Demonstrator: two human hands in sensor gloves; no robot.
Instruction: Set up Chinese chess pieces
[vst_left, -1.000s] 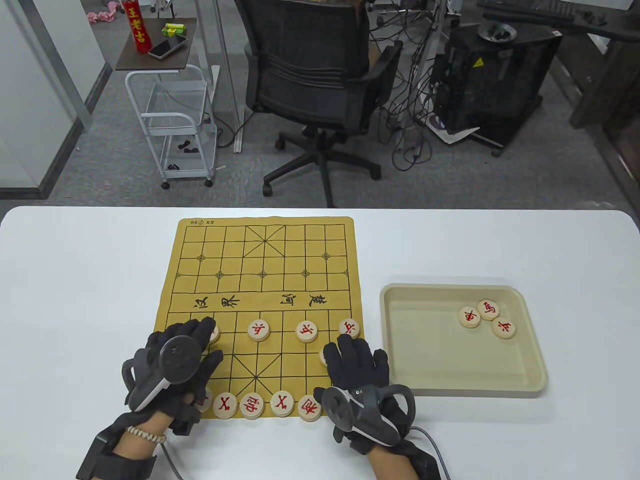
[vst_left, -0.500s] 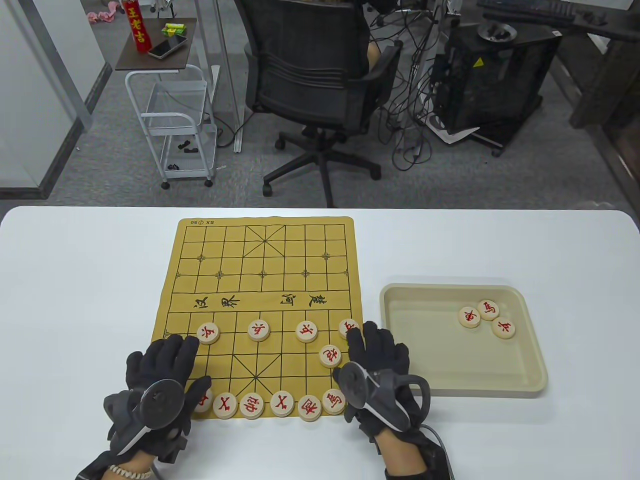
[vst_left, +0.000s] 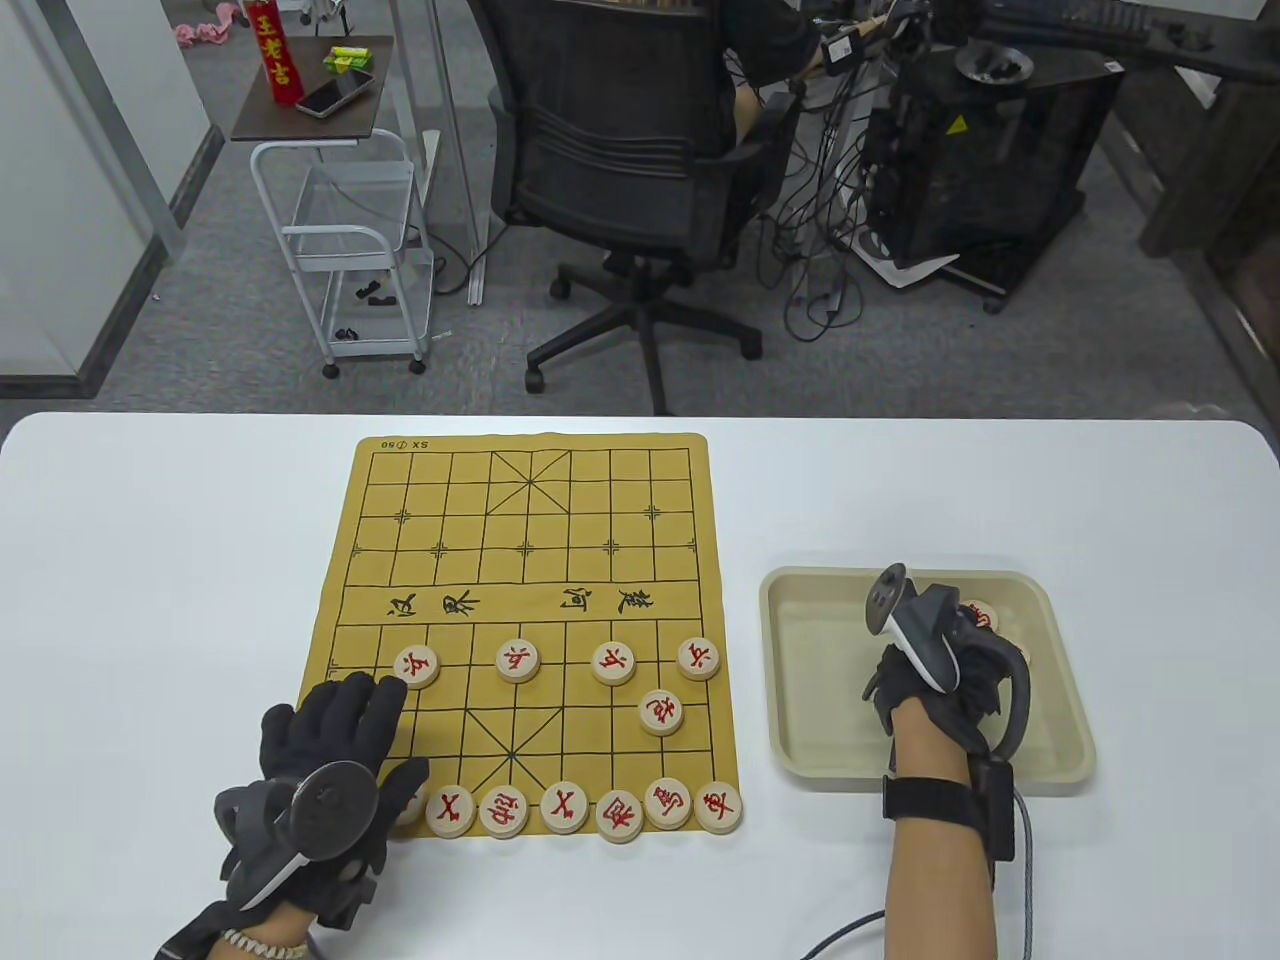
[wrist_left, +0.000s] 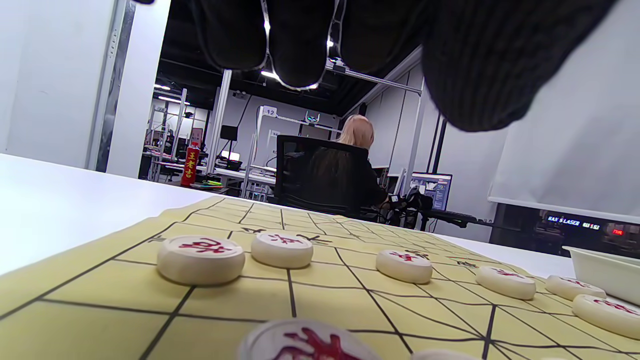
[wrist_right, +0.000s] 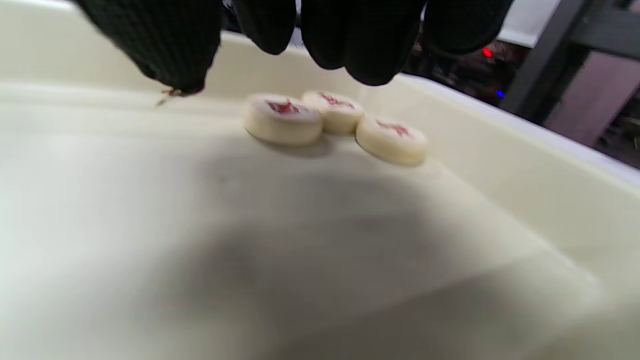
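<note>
The yellow chess board (vst_left: 520, 540) lies mid-table. Cream round pieces with red characters stand on its near half: a bottom row (vst_left: 565, 806) ending in a corner piece (vst_left: 719, 807), a pawn row (vst_left: 518, 660), and one piece between them (vst_left: 661, 712). My left hand (vst_left: 350, 730) rests open on the board's near left corner and partly covers a piece (vst_left: 410, 806). My right hand (vst_left: 955, 670) hovers inside the beige tray (vst_left: 800, 585). Its fingers (wrist_right: 370, 45) are spread just above three loose pieces (wrist_right: 282, 119) and hold nothing.
The tray stands right of the board on the white table (vst_left: 150, 560). A black office chair (vst_left: 620, 150) and a white cart (vst_left: 340, 230) stand on the floor beyond the far edge. A cable (vst_left: 1025, 870) trails from my right wrist.
My right hand has left the board's near right corner and moved into the tray. A piece now shows at that corner. My left hand drew back from the left pawn, then stayed.
</note>
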